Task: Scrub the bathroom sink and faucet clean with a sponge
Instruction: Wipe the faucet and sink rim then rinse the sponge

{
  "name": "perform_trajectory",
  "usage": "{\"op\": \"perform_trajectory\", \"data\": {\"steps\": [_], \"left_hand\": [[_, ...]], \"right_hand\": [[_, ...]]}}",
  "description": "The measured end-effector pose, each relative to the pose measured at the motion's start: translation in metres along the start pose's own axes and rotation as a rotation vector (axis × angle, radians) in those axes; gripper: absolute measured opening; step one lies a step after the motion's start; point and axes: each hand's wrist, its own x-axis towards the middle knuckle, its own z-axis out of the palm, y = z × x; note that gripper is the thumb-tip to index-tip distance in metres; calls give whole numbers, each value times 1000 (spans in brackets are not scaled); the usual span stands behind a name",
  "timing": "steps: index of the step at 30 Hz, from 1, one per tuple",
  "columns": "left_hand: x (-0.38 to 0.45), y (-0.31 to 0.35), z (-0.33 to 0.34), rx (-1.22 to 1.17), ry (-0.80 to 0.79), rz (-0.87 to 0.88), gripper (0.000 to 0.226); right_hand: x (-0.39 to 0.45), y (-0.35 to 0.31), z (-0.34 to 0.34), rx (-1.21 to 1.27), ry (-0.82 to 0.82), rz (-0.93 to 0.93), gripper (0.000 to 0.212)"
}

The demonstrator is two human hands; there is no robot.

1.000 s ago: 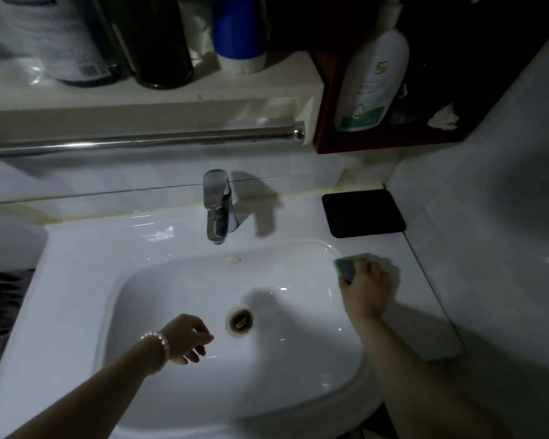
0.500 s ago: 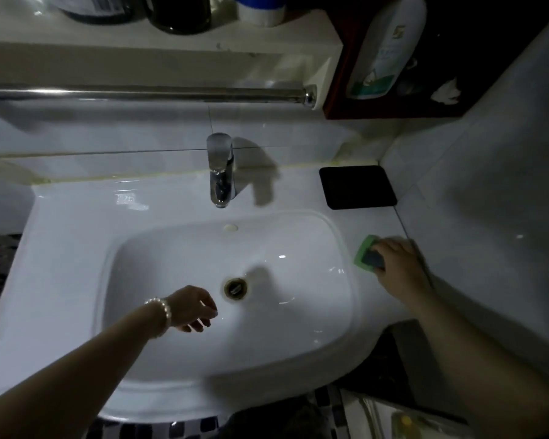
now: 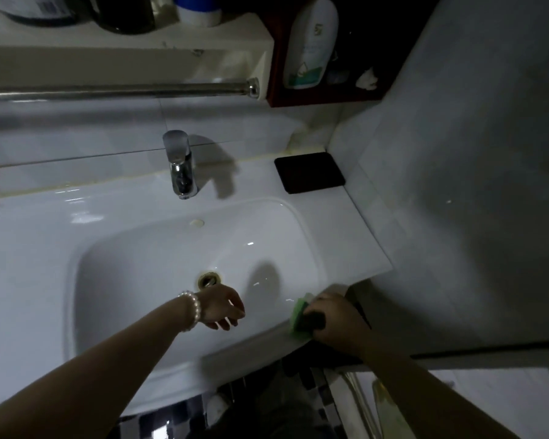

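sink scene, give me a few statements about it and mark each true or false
1. The right hand holds a green sponge at the sink's front right rim. True.
2. The left hand grips the faucet. False: it hovers over the basin near the drain, holding nothing.
3. A black pad lies on the sink's back right corner. True.
4. Water runs from the faucet. False: no stream shows.
5. The left wrist wears a pearl bracelet. True.
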Motion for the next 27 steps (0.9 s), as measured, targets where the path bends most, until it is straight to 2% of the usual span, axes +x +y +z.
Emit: {"op": "perform_trajectory", "data": {"steps": [2,4,6,7,10,13,18,19,22,23,25,27], "left_hand": [[-1,5,1,-43,19,4,2],[-3,11,1,-76,48,10,3],[-6,16,2,-82,78,16,4],[-7,18,4,-83,92,20,4],[-8,29,17,-111,121,17,3],[-7,41,38,-137,102,25,2],[-5,58,64,-169,109,38,2],[-5,60,68,-176,126,38,2],[-9,60,75,-219,184,29,2],[-11,59,77,-236,200,26,2],[-15,55,82,-252,231,23,1],[-19,51,87,-263,261,27,2]], "right_hand": [[-10,-6,-6,328,49,79,35],[-15,8,-17,571,310,218,53],[-18,38,-26,456,635,345,67],[-18,54,-29,326,725,392,71],[-13,88,-22,101,724,440,78],[-8,104,-9,107,724,461,77],[6,106,-5,72,732,552,55],[10,105,-6,115,742,582,51],[15,94,-5,367,748,690,55],[15,88,-1,456,743,691,49],[10,72,13,635,745,612,24],[6,65,30,621,710,467,29]]}}
